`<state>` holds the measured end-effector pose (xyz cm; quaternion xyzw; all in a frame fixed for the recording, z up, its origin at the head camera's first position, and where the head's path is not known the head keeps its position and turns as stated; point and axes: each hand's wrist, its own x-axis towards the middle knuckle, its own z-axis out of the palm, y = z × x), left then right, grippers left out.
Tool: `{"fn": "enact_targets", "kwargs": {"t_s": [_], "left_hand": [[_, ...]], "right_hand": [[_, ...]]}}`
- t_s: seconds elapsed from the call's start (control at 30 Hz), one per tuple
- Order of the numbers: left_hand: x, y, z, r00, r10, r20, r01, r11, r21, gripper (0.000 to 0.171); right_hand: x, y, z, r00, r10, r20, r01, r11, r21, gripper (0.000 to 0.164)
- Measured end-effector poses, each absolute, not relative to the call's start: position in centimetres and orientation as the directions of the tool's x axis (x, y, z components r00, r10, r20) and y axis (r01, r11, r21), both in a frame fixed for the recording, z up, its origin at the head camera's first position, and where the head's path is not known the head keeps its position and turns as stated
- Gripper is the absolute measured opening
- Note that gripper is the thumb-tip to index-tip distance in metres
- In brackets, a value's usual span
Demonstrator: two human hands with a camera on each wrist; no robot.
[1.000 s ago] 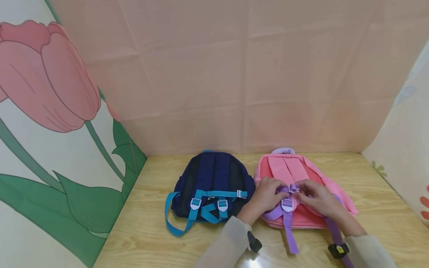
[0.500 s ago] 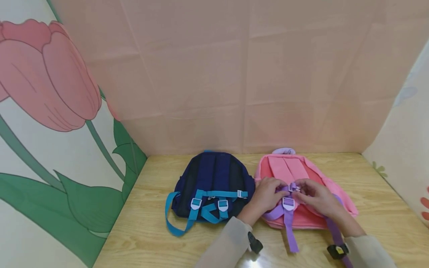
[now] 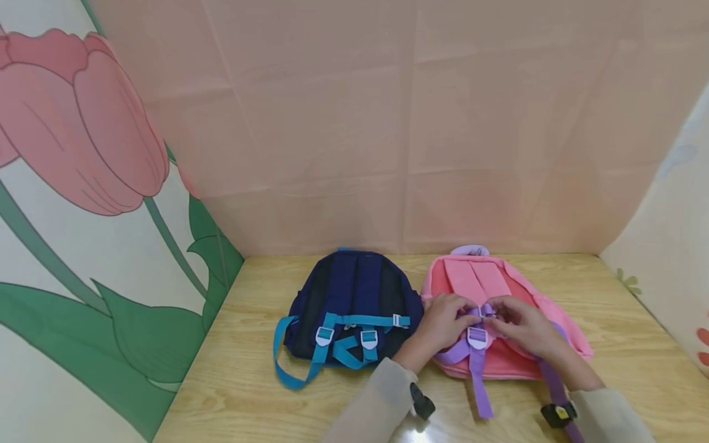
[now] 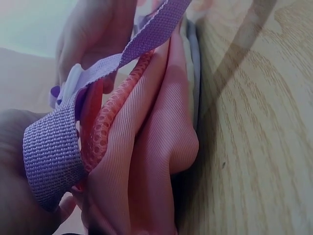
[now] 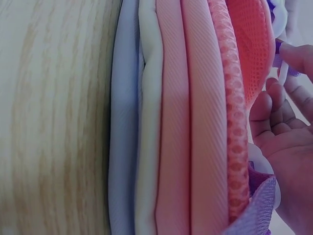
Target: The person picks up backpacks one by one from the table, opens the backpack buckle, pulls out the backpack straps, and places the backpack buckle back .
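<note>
A small pale buckle (image 3: 480,312) has tilted slightly in half a second, between the left hand (image 3: 443,321) and the right hand (image 3: 523,323). On my remote feed, both pinch its purple strap (image 3: 488,309) over the pink backpack (image 3: 479,277), lying beside a navy backpack (image 3: 354,283) on the wooden table (image 3: 232,381).

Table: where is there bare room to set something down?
Bare table shows left, between the tulip wall and the blue strap of the navy bag, and right, between the pink bag and right wall. The middle is crowded: the bags sit side by side, with the left hand and right hand at the purple straps.
</note>
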<state>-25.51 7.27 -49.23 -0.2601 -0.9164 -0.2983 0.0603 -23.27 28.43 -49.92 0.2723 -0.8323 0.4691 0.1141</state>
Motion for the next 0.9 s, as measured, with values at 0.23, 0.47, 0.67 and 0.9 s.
{"fn": "enact_targets", "kwargs": {"t_s": [0.23, 0.47, 0.67, 0.9], "left_hand": [[-25.7, 7.1, -49.4, -0.849, 0.438, 0.294, 0.526, 0.655, 0.543, 0.029], [-25.7, 7.2, -49.6, -0.855, 0.425, 0.299, 0.515, 0.623, 0.589, 0.030], [-25.7, 7.3, -49.6, -0.852, 0.424, 0.306, 0.521, 0.631, 0.575, 0.030], [-25.6, 7.4, -49.6, -0.840, 0.436, 0.323, 0.542, 0.648, 0.534, 0.033]], "right_hand": [[-23.1, 28.5, -49.6, -0.900, -0.306, 0.312, -0.428, 0.476, -0.769, 0.026], [-22.8, 28.8, -49.2, -0.926, -0.290, 0.242, -0.367, 0.535, -0.761, 0.030], [-22.7, 28.9, -49.0, -0.923, -0.291, 0.252, -0.379, 0.569, -0.730, 0.029], [-22.7, 28.8, -48.3, -0.885, -0.308, 0.351, -0.466, 0.593, -0.656, 0.025]]}}
